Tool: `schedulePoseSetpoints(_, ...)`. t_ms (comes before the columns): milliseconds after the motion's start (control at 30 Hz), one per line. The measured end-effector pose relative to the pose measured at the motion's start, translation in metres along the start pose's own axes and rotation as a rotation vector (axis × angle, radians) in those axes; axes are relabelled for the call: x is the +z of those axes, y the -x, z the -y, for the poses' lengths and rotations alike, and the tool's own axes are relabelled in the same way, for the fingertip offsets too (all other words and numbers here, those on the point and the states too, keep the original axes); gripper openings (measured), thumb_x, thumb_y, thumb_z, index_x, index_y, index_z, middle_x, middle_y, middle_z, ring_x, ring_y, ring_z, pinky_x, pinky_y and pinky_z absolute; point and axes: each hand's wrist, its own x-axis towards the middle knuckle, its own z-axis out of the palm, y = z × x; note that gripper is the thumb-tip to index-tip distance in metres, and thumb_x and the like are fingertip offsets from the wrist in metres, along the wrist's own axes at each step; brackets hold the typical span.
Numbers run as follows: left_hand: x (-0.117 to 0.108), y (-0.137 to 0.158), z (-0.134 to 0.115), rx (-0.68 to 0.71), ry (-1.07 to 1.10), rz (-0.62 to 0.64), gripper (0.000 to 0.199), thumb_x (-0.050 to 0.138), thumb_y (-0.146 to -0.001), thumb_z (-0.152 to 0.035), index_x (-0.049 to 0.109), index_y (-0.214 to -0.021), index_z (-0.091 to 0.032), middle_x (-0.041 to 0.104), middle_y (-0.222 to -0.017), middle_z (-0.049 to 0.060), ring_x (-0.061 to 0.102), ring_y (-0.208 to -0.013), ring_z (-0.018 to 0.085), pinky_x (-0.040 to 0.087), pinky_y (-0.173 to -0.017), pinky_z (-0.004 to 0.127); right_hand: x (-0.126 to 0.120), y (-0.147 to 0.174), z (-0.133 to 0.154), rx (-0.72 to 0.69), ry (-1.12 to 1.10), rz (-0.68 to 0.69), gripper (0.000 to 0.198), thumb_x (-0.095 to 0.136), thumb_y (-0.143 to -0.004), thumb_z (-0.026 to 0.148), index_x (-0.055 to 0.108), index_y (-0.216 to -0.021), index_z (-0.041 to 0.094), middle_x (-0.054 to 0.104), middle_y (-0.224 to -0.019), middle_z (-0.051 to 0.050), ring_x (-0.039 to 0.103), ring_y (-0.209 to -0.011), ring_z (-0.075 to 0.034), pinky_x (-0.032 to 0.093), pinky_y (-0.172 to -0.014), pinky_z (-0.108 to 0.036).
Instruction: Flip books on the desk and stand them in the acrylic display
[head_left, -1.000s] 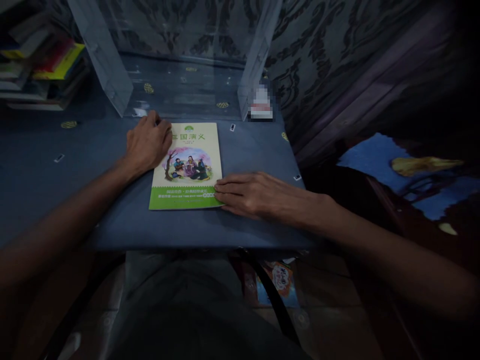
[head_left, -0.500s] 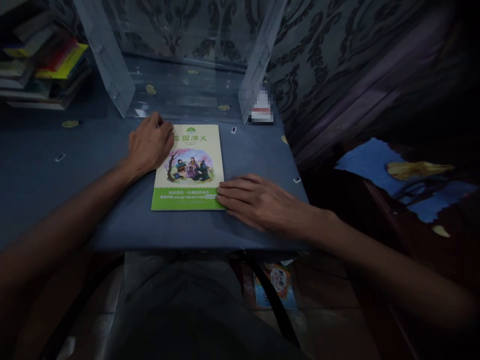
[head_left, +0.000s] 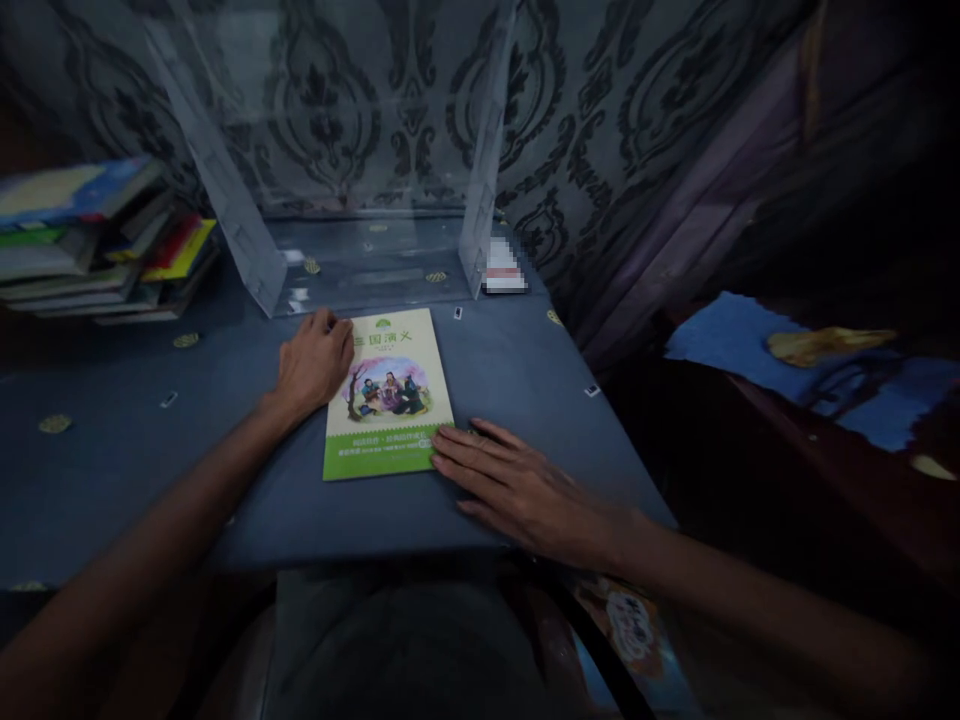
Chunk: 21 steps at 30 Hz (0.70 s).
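A thin paperback book (head_left: 390,410) with a cream and green cover lies closed on the cloth-covered table. Its cover shows robed figures under a pink blossoming tree. My left hand (head_left: 316,360) is at the book's upper left edge, its fingers bent against that edge and partly hidden. On the lower right corner of the cover rest the fingertips of my right hand (head_left: 510,487). That hand is open, palm down, with its fingers stretched out and a little apart.
Behind the book stands a clear plastic box (head_left: 259,265). A book stack (head_left: 82,250) is at the left. A pixelated white item (head_left: 504,268) sits right of the box. Patterned curtain (head_left: 592,110) hangs behind. Below the table edge lies a colourful packet (head_left: 634,640).
The view has tilted upward, so the table, book and hands appear lower. My right hand's fingers are slightly more spread. Both hands stay at the book.
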Motion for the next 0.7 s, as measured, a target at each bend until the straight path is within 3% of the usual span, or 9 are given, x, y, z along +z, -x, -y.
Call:
schedulePoseSetpoints(167,0.003,-0.006,0.002,0.192,-0.037,-0.035,0.035,0.038,-0.103,-0.021,0.07,-0.117,-0.017,0.066,-0.123,0.016,0.06,-0.113,0.031,0.051,-0.093,0.046,0.011,0.002,-0.009,0.052,0.053,-0.131,0.032,0.057,-0.102,0.019,0.066,-0.133,0.017,0.059,-0.147,-0.018,0.052,-0.143,-0.027,0.048,-0.116,-0.049)
schedulePoseSetpoints(367,0.018,-0.026,-0.013,0.332,0.155,-0.094,0.031,0.045,-0.102,-0.026,0.066,-0.123,-0.017,0.067,-0.124,0.015,0.063,-0.11,0.029,0.051,-0.095,0.045,0.008,-0.006,-0.02,0.038,-0.007,-0.082,0.041,0.056,-0.097,0.006,0.067,-0.133,0.019,0.064,-0.142,-0.014,0.051,-0.143,-0.029,0.051,-0.112,-0.053)
schedulePoseSetpoints(533,0.026,-0.043,-0.027,0.346,0.175,-0.146,0.028,0.046,-0.101,-0.021,0.066,-0.12,-0.017,0.066,-0.122,0.014,0.062,-0.109,0.028,0.051,-0.095,0.044,-0.002,-0.013,-0.024,0.04,-0.031,-0.043,0.043,0.059,-0.094,0.003,0.067,-0.134,0.016,0.062,-0.145,-0.016,0.051,-0.143,-0.032,0.05,-0.114,-0.053)
schedulePoseSetpoints(700,0.027,-0.056,-0.026,0.343,0.144,-0.178,0.025,0.046,-0.102,-0.023,0.068,-0.113,-0.017,0.064,-0.112,0.013,0.059,-0.105,0.027,0.05,-0.093,0.042,-0.004,-0.021,-0.033,0.062,-0.042,-0.045,0.041,0.059,-0.094,0.003,0.067,-0.133,0.016,0.061,-0.146,-0.016,0.048,-0.145,-0.032,0.047,-0.116,-0.054)
